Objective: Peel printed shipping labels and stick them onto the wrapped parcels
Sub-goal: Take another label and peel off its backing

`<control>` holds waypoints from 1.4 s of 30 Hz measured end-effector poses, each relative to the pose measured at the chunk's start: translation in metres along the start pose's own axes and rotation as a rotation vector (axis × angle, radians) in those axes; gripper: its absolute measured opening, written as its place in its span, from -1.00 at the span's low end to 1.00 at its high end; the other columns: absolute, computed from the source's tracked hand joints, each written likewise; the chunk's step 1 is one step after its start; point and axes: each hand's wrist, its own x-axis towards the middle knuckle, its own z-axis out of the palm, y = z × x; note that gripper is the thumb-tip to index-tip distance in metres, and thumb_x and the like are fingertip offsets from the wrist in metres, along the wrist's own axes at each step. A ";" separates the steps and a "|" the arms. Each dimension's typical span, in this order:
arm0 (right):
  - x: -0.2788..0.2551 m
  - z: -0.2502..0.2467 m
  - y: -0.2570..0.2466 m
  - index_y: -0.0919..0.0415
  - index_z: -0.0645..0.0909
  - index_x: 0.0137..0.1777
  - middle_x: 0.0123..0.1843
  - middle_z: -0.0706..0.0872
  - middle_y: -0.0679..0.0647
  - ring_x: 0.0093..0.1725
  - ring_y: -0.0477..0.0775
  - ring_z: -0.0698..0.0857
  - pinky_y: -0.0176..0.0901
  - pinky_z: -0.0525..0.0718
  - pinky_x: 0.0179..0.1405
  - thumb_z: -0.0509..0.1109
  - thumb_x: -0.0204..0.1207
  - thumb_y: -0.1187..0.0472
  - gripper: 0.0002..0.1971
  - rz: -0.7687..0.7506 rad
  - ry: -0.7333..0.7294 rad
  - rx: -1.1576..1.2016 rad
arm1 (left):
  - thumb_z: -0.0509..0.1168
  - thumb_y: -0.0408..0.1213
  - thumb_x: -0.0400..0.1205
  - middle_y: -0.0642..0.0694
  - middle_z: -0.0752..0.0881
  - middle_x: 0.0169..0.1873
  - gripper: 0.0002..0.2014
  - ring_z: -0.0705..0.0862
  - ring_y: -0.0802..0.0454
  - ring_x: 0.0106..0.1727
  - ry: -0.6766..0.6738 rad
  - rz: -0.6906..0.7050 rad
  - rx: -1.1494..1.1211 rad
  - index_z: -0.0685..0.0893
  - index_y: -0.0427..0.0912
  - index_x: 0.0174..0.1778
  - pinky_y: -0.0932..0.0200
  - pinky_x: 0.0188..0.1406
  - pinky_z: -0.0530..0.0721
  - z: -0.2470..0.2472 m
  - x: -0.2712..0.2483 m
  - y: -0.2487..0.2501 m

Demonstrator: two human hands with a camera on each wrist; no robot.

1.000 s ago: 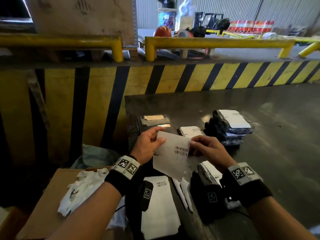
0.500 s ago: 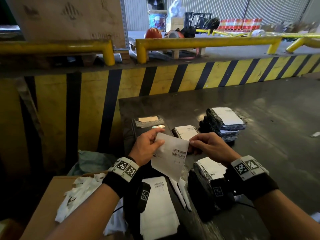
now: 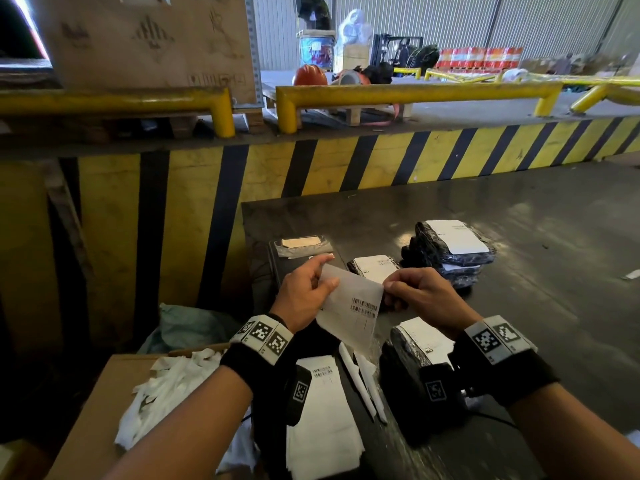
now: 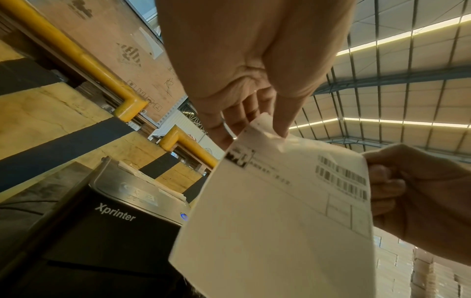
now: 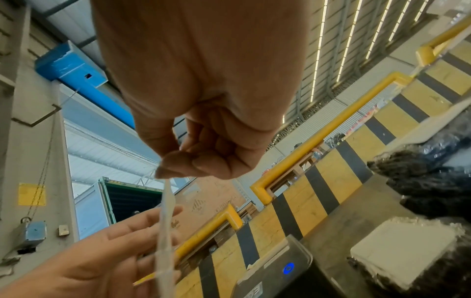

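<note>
I hold a white shipping label [image 3: 351, 311] with barcodes up in front of me, above the dark table [image 3: 519, 306]. My left hand [image 3: 304, 292] pinches its upper left corner between thumb and fingers, and the label [image 4: 280, 201] fills the left wrist view. My right hand [image 3: 412, 289] pinches the upper right corner; the right wrist view shows the label [image 5: 165, 231] edge-on below the thumb. A black wrapped parcel [image 3: 401, 362] with a white label on it lies below my right wrist. A smaller labelled parcel [image 3: 374, 268] lies behind the sheet. A stack of labelled parcels [image 3: 450, 251] sits farther right.
A black label printer [image 4: 114, 221] stands at the table's left, partly behind my left hand. More label sheets [image 3: 322, 417] hang off the near table edge. A cardboard box [image 3: 90, 427] with crumpled white backing paper [image 3: 166, 393] stands lower left. A yellow-and-black striped wall [image 3: 346, 164] runs behind.
Both hands still hold the label by its top corners in about the same place. The view has shifted slightly; the sheet looks a little more tilted.
</note>
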 end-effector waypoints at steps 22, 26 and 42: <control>-0.003 0.033 0.016 0.25 0.72 -0.23 -0.39 0.73 0.07 -0.47 -0.24 0.60 -0.42 0.55 -0.40 0.32 0.51 0.48 -0.79 -0.134 0.096 -0.019 | 0.31 -0.23 0.63 -0.32 0.80 -0.14 -0.78 0.79 -0.18 -0.09 -0.078 -0.085 -0.270 0.77 -0.30 0.01 0.07 -0.03 0.79 0.032 -0.020 0.024; 0.000 0.033 0.023 0.17 0.66 -0.34 -0.44 0.69 0.01 -0.51 -0.25 0.58 -0.41 0.56 -0.42 0.32 0.52 0.45 -0.74 -0.095 0.157 -0.013 | 0.31 -0.32 0.63 -0.25 0.78 -0.17 -0.81 0.76 0.25 -0.29 -0.023 -0.105 -0.294 0.76 -0.34 0.02 0.42 -0.22 0.71 0.031 -0.020 0.021; 0.008 0.055 0.039 0.24 0.67 -0.06 -0.32 0.73 0.07 -0.38 -0.08 0.68 -0.31 0.61 -0.34 0.48 0.44 0.37 -0.89 -0.023 0.203 0.133 | 0.32 -0.35 0.61 -0.04 0.75 -0.09 -0.81 0.72 0.21 -0.10 0.117 -0.141 -0.205 0.74 -0.26 0.11 0.29 -0.03 0.75 0.012 -0.027 0.001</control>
